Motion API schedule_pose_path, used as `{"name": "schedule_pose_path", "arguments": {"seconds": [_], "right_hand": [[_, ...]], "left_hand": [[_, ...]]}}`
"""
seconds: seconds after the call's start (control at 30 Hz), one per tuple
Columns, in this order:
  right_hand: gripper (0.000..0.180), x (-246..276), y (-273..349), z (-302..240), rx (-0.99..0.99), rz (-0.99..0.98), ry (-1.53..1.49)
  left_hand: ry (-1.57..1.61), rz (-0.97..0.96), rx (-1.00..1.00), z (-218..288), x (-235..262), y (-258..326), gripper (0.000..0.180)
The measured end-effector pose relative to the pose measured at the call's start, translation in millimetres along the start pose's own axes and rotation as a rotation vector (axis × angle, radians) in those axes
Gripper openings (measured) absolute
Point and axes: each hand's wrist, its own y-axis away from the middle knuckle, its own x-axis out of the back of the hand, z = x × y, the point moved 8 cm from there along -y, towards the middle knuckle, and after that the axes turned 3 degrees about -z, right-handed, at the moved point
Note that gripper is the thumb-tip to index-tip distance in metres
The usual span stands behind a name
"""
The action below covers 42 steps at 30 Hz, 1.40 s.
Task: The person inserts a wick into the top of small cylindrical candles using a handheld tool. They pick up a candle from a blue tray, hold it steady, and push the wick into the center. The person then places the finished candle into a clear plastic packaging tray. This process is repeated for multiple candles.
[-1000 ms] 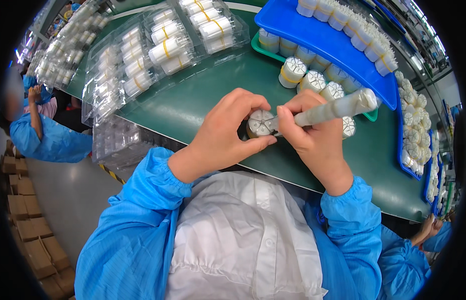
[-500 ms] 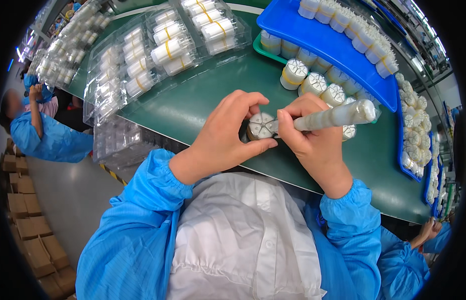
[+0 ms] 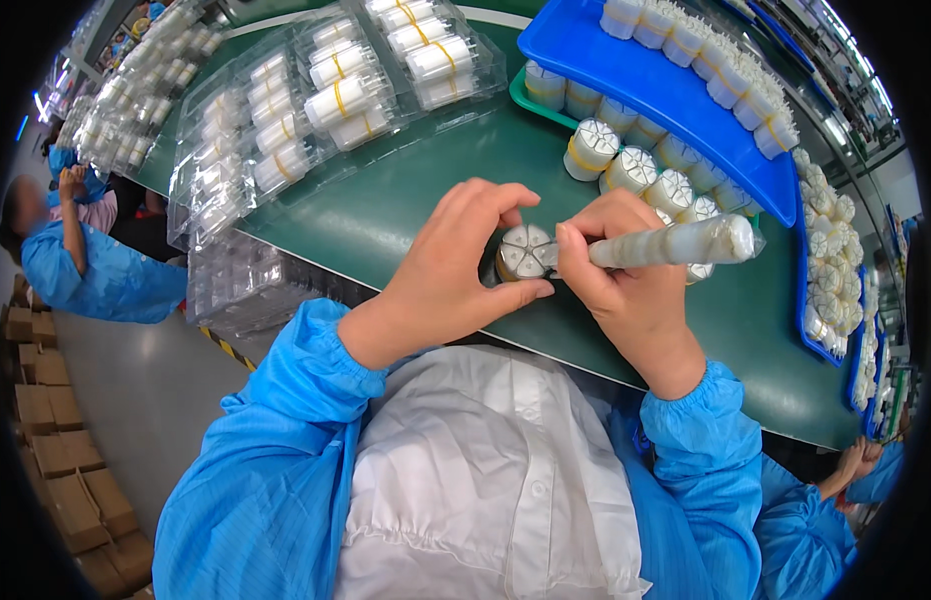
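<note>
Observed from beside the bench point(image 3: 365, 205), with the blue tray point(image 3: 625, 72) as reference. The round bundle point(image 3: 526, 252) stands upright on the bench, left of the blue tray and nearer the person. The left grip point(image 3: 445, 270) is curved, thumb and fingers arched round the bundle; I cannot tell how firmly it presses, as the far side is hidden. The right grip point(image 3: 625, 285) pinches a thick-handled tool point(image 3: 675, 243), aimed left, away from the blue tray. Its tip sits at the bundle's edge; actual contact cannot be confirmed.

Risks, in my judgement: a loose left hold could let the bundle turn or tip under sideways pressure from the tool. A slip of the tip could mark the top face or catch the left thumb, which lies close by. The tool's rear end reaches toward the upright bundles point(image 3: 630, 168) along the blue tray's near edge; a wide swing could knock them over. The blue tray overhangs the green tray point(image 3: 528, 98), so a bump might shift both.

Materials: the bundle is a squat cylinder, its pale top split into wedges by dark seams. The tool's handle wears wrinkled, translucent wrapping. The blue tray is smooth, glossy plastic. Left of it, white rolls point(image 3: 338, 103) held by yellow bands lie in thin, clear, reflective trays point(image 3: 491, 78).
</note>
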Motion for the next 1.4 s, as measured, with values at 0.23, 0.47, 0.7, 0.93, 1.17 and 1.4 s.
{"name": "schedule_pose_path", "arguments": {"seconds": [0.23, 0.47, 0.7, 0.93, 1.17, 1.4], "right_hand": [[0.013, 9.9, -3.9, 1.3, -0.03, 0.035, 0.005], [0.012, 2.6, -1.8, -1.2, 0.004, 0.003, 0.055], [0.01, 20.4, -0.4, -12.6, 0.139, 0.113, 0.017], [0.015, -17.7, 22.7, -26.3, 0.278, -0.143, 0.161], [0.02, -28.3, 25.6, -20.6, 0.289, -0.192, 0.178], [0.015, -12.4, 18.6, -20.3, 0.251, -0.114, 0.166]], "left_hand": [[0.181, 0.028, -0.034, -5.8, -0.9, 3.6, 0.065], [0.133, 0.014, -0.046, -0.6, 1.3, -0.1, 0.059], [0.006, 0.166, 0.06, -18.1, 20.1, 4.0, 0.049], [-0.53, 0.446, 0.138, -33.6, 70.8, -5.8, 0.051], [-0.459, 0.279, -0.239, 20.9, 10.6, -63.2, 0.053], [-0.228, 0.068, -0.056, -10.3, -12.5, -94.3, 0.047]]}}
